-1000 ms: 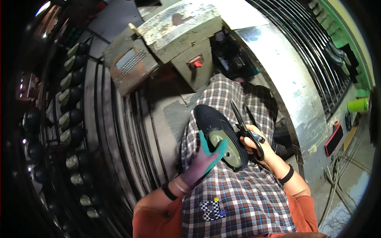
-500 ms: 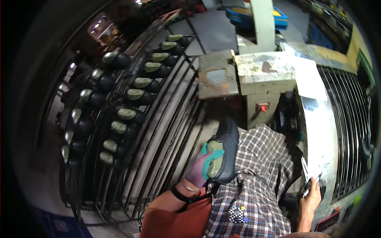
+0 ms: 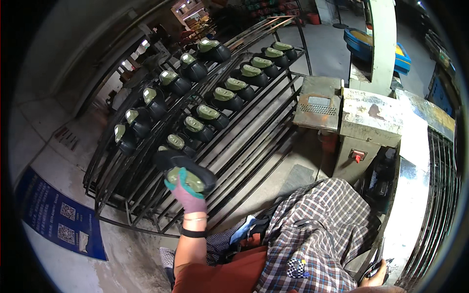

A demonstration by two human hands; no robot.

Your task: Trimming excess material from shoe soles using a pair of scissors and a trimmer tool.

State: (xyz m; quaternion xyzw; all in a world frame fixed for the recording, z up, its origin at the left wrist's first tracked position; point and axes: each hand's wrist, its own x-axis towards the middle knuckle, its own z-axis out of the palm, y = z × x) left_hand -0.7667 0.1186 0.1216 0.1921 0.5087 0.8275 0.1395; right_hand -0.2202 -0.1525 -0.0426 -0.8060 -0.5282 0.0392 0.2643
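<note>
My left hand (image 3: pixel 187 196), in a purple and teal glove, is closed round the green last of a black shoe (image 3: pixel 204 175). It holds the shoe sideways over the near end of a black metal rack (image 3: pixel 304 46). Two rows of similar black shoes (image 3: pixel 225 101) on green lasts sit along the rack. At the lower right my bare right hand (image 3: pixel 375 279) grips a dark hand tool (image 3: pixel 375 267) beside the pale bench edge. The picture's rim and the fingers partly hide that tool.
A worn machine (image 3: pixel 371 115) with a red switch (image 3: pixel 358 156) stands ahead to the right, its metal plate (image 3: pixel 317 105) facing the rack. Plaid cloth (image 3: pixel 317 224) covers my lap. A blue printed sheet (image 3: pixel 61 215) lies at the left. Further bars (image 3: pixel 442 195) run along the far right.
My left hand has carried the shoe from beside my lap leftward to the rack. The view has swung left, so the rack shows more fully. My right hand now sits lower at the picture's edge.
</note>
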